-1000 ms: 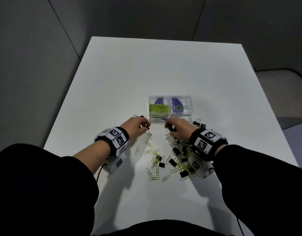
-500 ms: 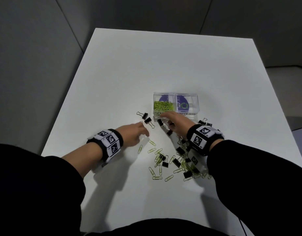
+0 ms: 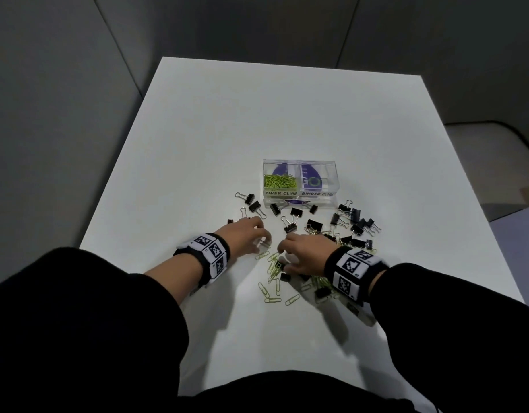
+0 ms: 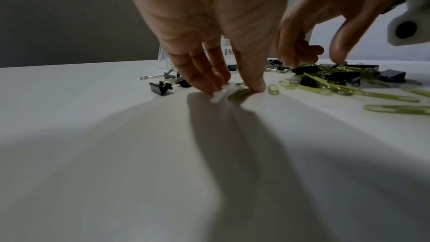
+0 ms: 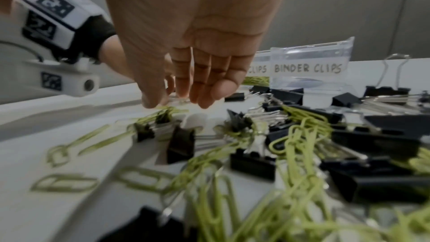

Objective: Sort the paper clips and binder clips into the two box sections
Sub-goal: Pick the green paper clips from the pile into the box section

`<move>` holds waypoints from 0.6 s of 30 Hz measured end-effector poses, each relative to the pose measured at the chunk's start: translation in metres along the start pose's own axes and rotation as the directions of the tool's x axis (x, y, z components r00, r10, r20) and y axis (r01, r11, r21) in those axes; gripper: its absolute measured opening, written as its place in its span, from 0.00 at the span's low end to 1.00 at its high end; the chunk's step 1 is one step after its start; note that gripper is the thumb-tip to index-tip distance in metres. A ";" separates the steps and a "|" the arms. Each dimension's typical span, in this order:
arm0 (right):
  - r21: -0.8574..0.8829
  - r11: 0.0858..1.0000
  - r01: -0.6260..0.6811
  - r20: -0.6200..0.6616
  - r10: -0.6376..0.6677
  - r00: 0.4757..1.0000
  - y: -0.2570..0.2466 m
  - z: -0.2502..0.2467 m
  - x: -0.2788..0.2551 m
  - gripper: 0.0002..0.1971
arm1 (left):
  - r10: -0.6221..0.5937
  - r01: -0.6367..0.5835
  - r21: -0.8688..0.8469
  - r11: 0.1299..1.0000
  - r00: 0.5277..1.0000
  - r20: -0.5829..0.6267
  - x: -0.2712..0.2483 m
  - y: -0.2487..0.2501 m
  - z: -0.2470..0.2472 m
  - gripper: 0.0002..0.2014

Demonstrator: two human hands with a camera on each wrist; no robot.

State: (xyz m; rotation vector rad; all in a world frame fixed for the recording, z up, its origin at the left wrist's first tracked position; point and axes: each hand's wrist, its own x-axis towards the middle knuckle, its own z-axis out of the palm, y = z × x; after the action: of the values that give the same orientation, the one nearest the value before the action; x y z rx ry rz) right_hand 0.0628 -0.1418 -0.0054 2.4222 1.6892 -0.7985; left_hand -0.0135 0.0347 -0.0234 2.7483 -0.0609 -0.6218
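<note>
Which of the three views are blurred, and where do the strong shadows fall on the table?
Head view: mostly sharp, the box labels readable; soft shadows lie under both arms on the table. Left wrist view: the left hand casts a long dark shadow toward the camera; the paper clips at right are soft. Right wrist view: near clips are strongly blurred, the "BINDER CLIPS" label stays legible.

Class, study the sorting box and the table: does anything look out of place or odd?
Yes. The paper clips section holds green clips, but the binder clips section looks empty, while black binder clips lie on the table among green paper clips.
</note>
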 end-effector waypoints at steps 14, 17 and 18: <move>-0.040 0.999 -0.016 -0.093 0.012 0.996 -0.018 0.022 0.007 0.14 | -0.118 0.106 -0.149 0.983 0.990 -0.077 -0.012 0.016 0.032 0.19; 0.098 0.990 -0.106 -0.096 0.115 0.989 -0.013 0.021 0.007 0.16 | -0.173 0.151 -0.202 0.968 0.980 -0.098 -0.009 0.022 0.030 0.13; 0.128 0.984 -0.126 -0.091 0.138 0.986 -0.013 0.020 0.007 0.15 | -0.179 0.159 -0.205 0.966 0.980 -0.085 -0.008 0.023 0.029 0.13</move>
State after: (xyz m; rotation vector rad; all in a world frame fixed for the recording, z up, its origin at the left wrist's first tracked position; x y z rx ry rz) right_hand 0.0461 -0.1377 -0.0231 2.6658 1.5329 -0.7965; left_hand -0.0328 0.0053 -0.0372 2.6040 0.2491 -0.4981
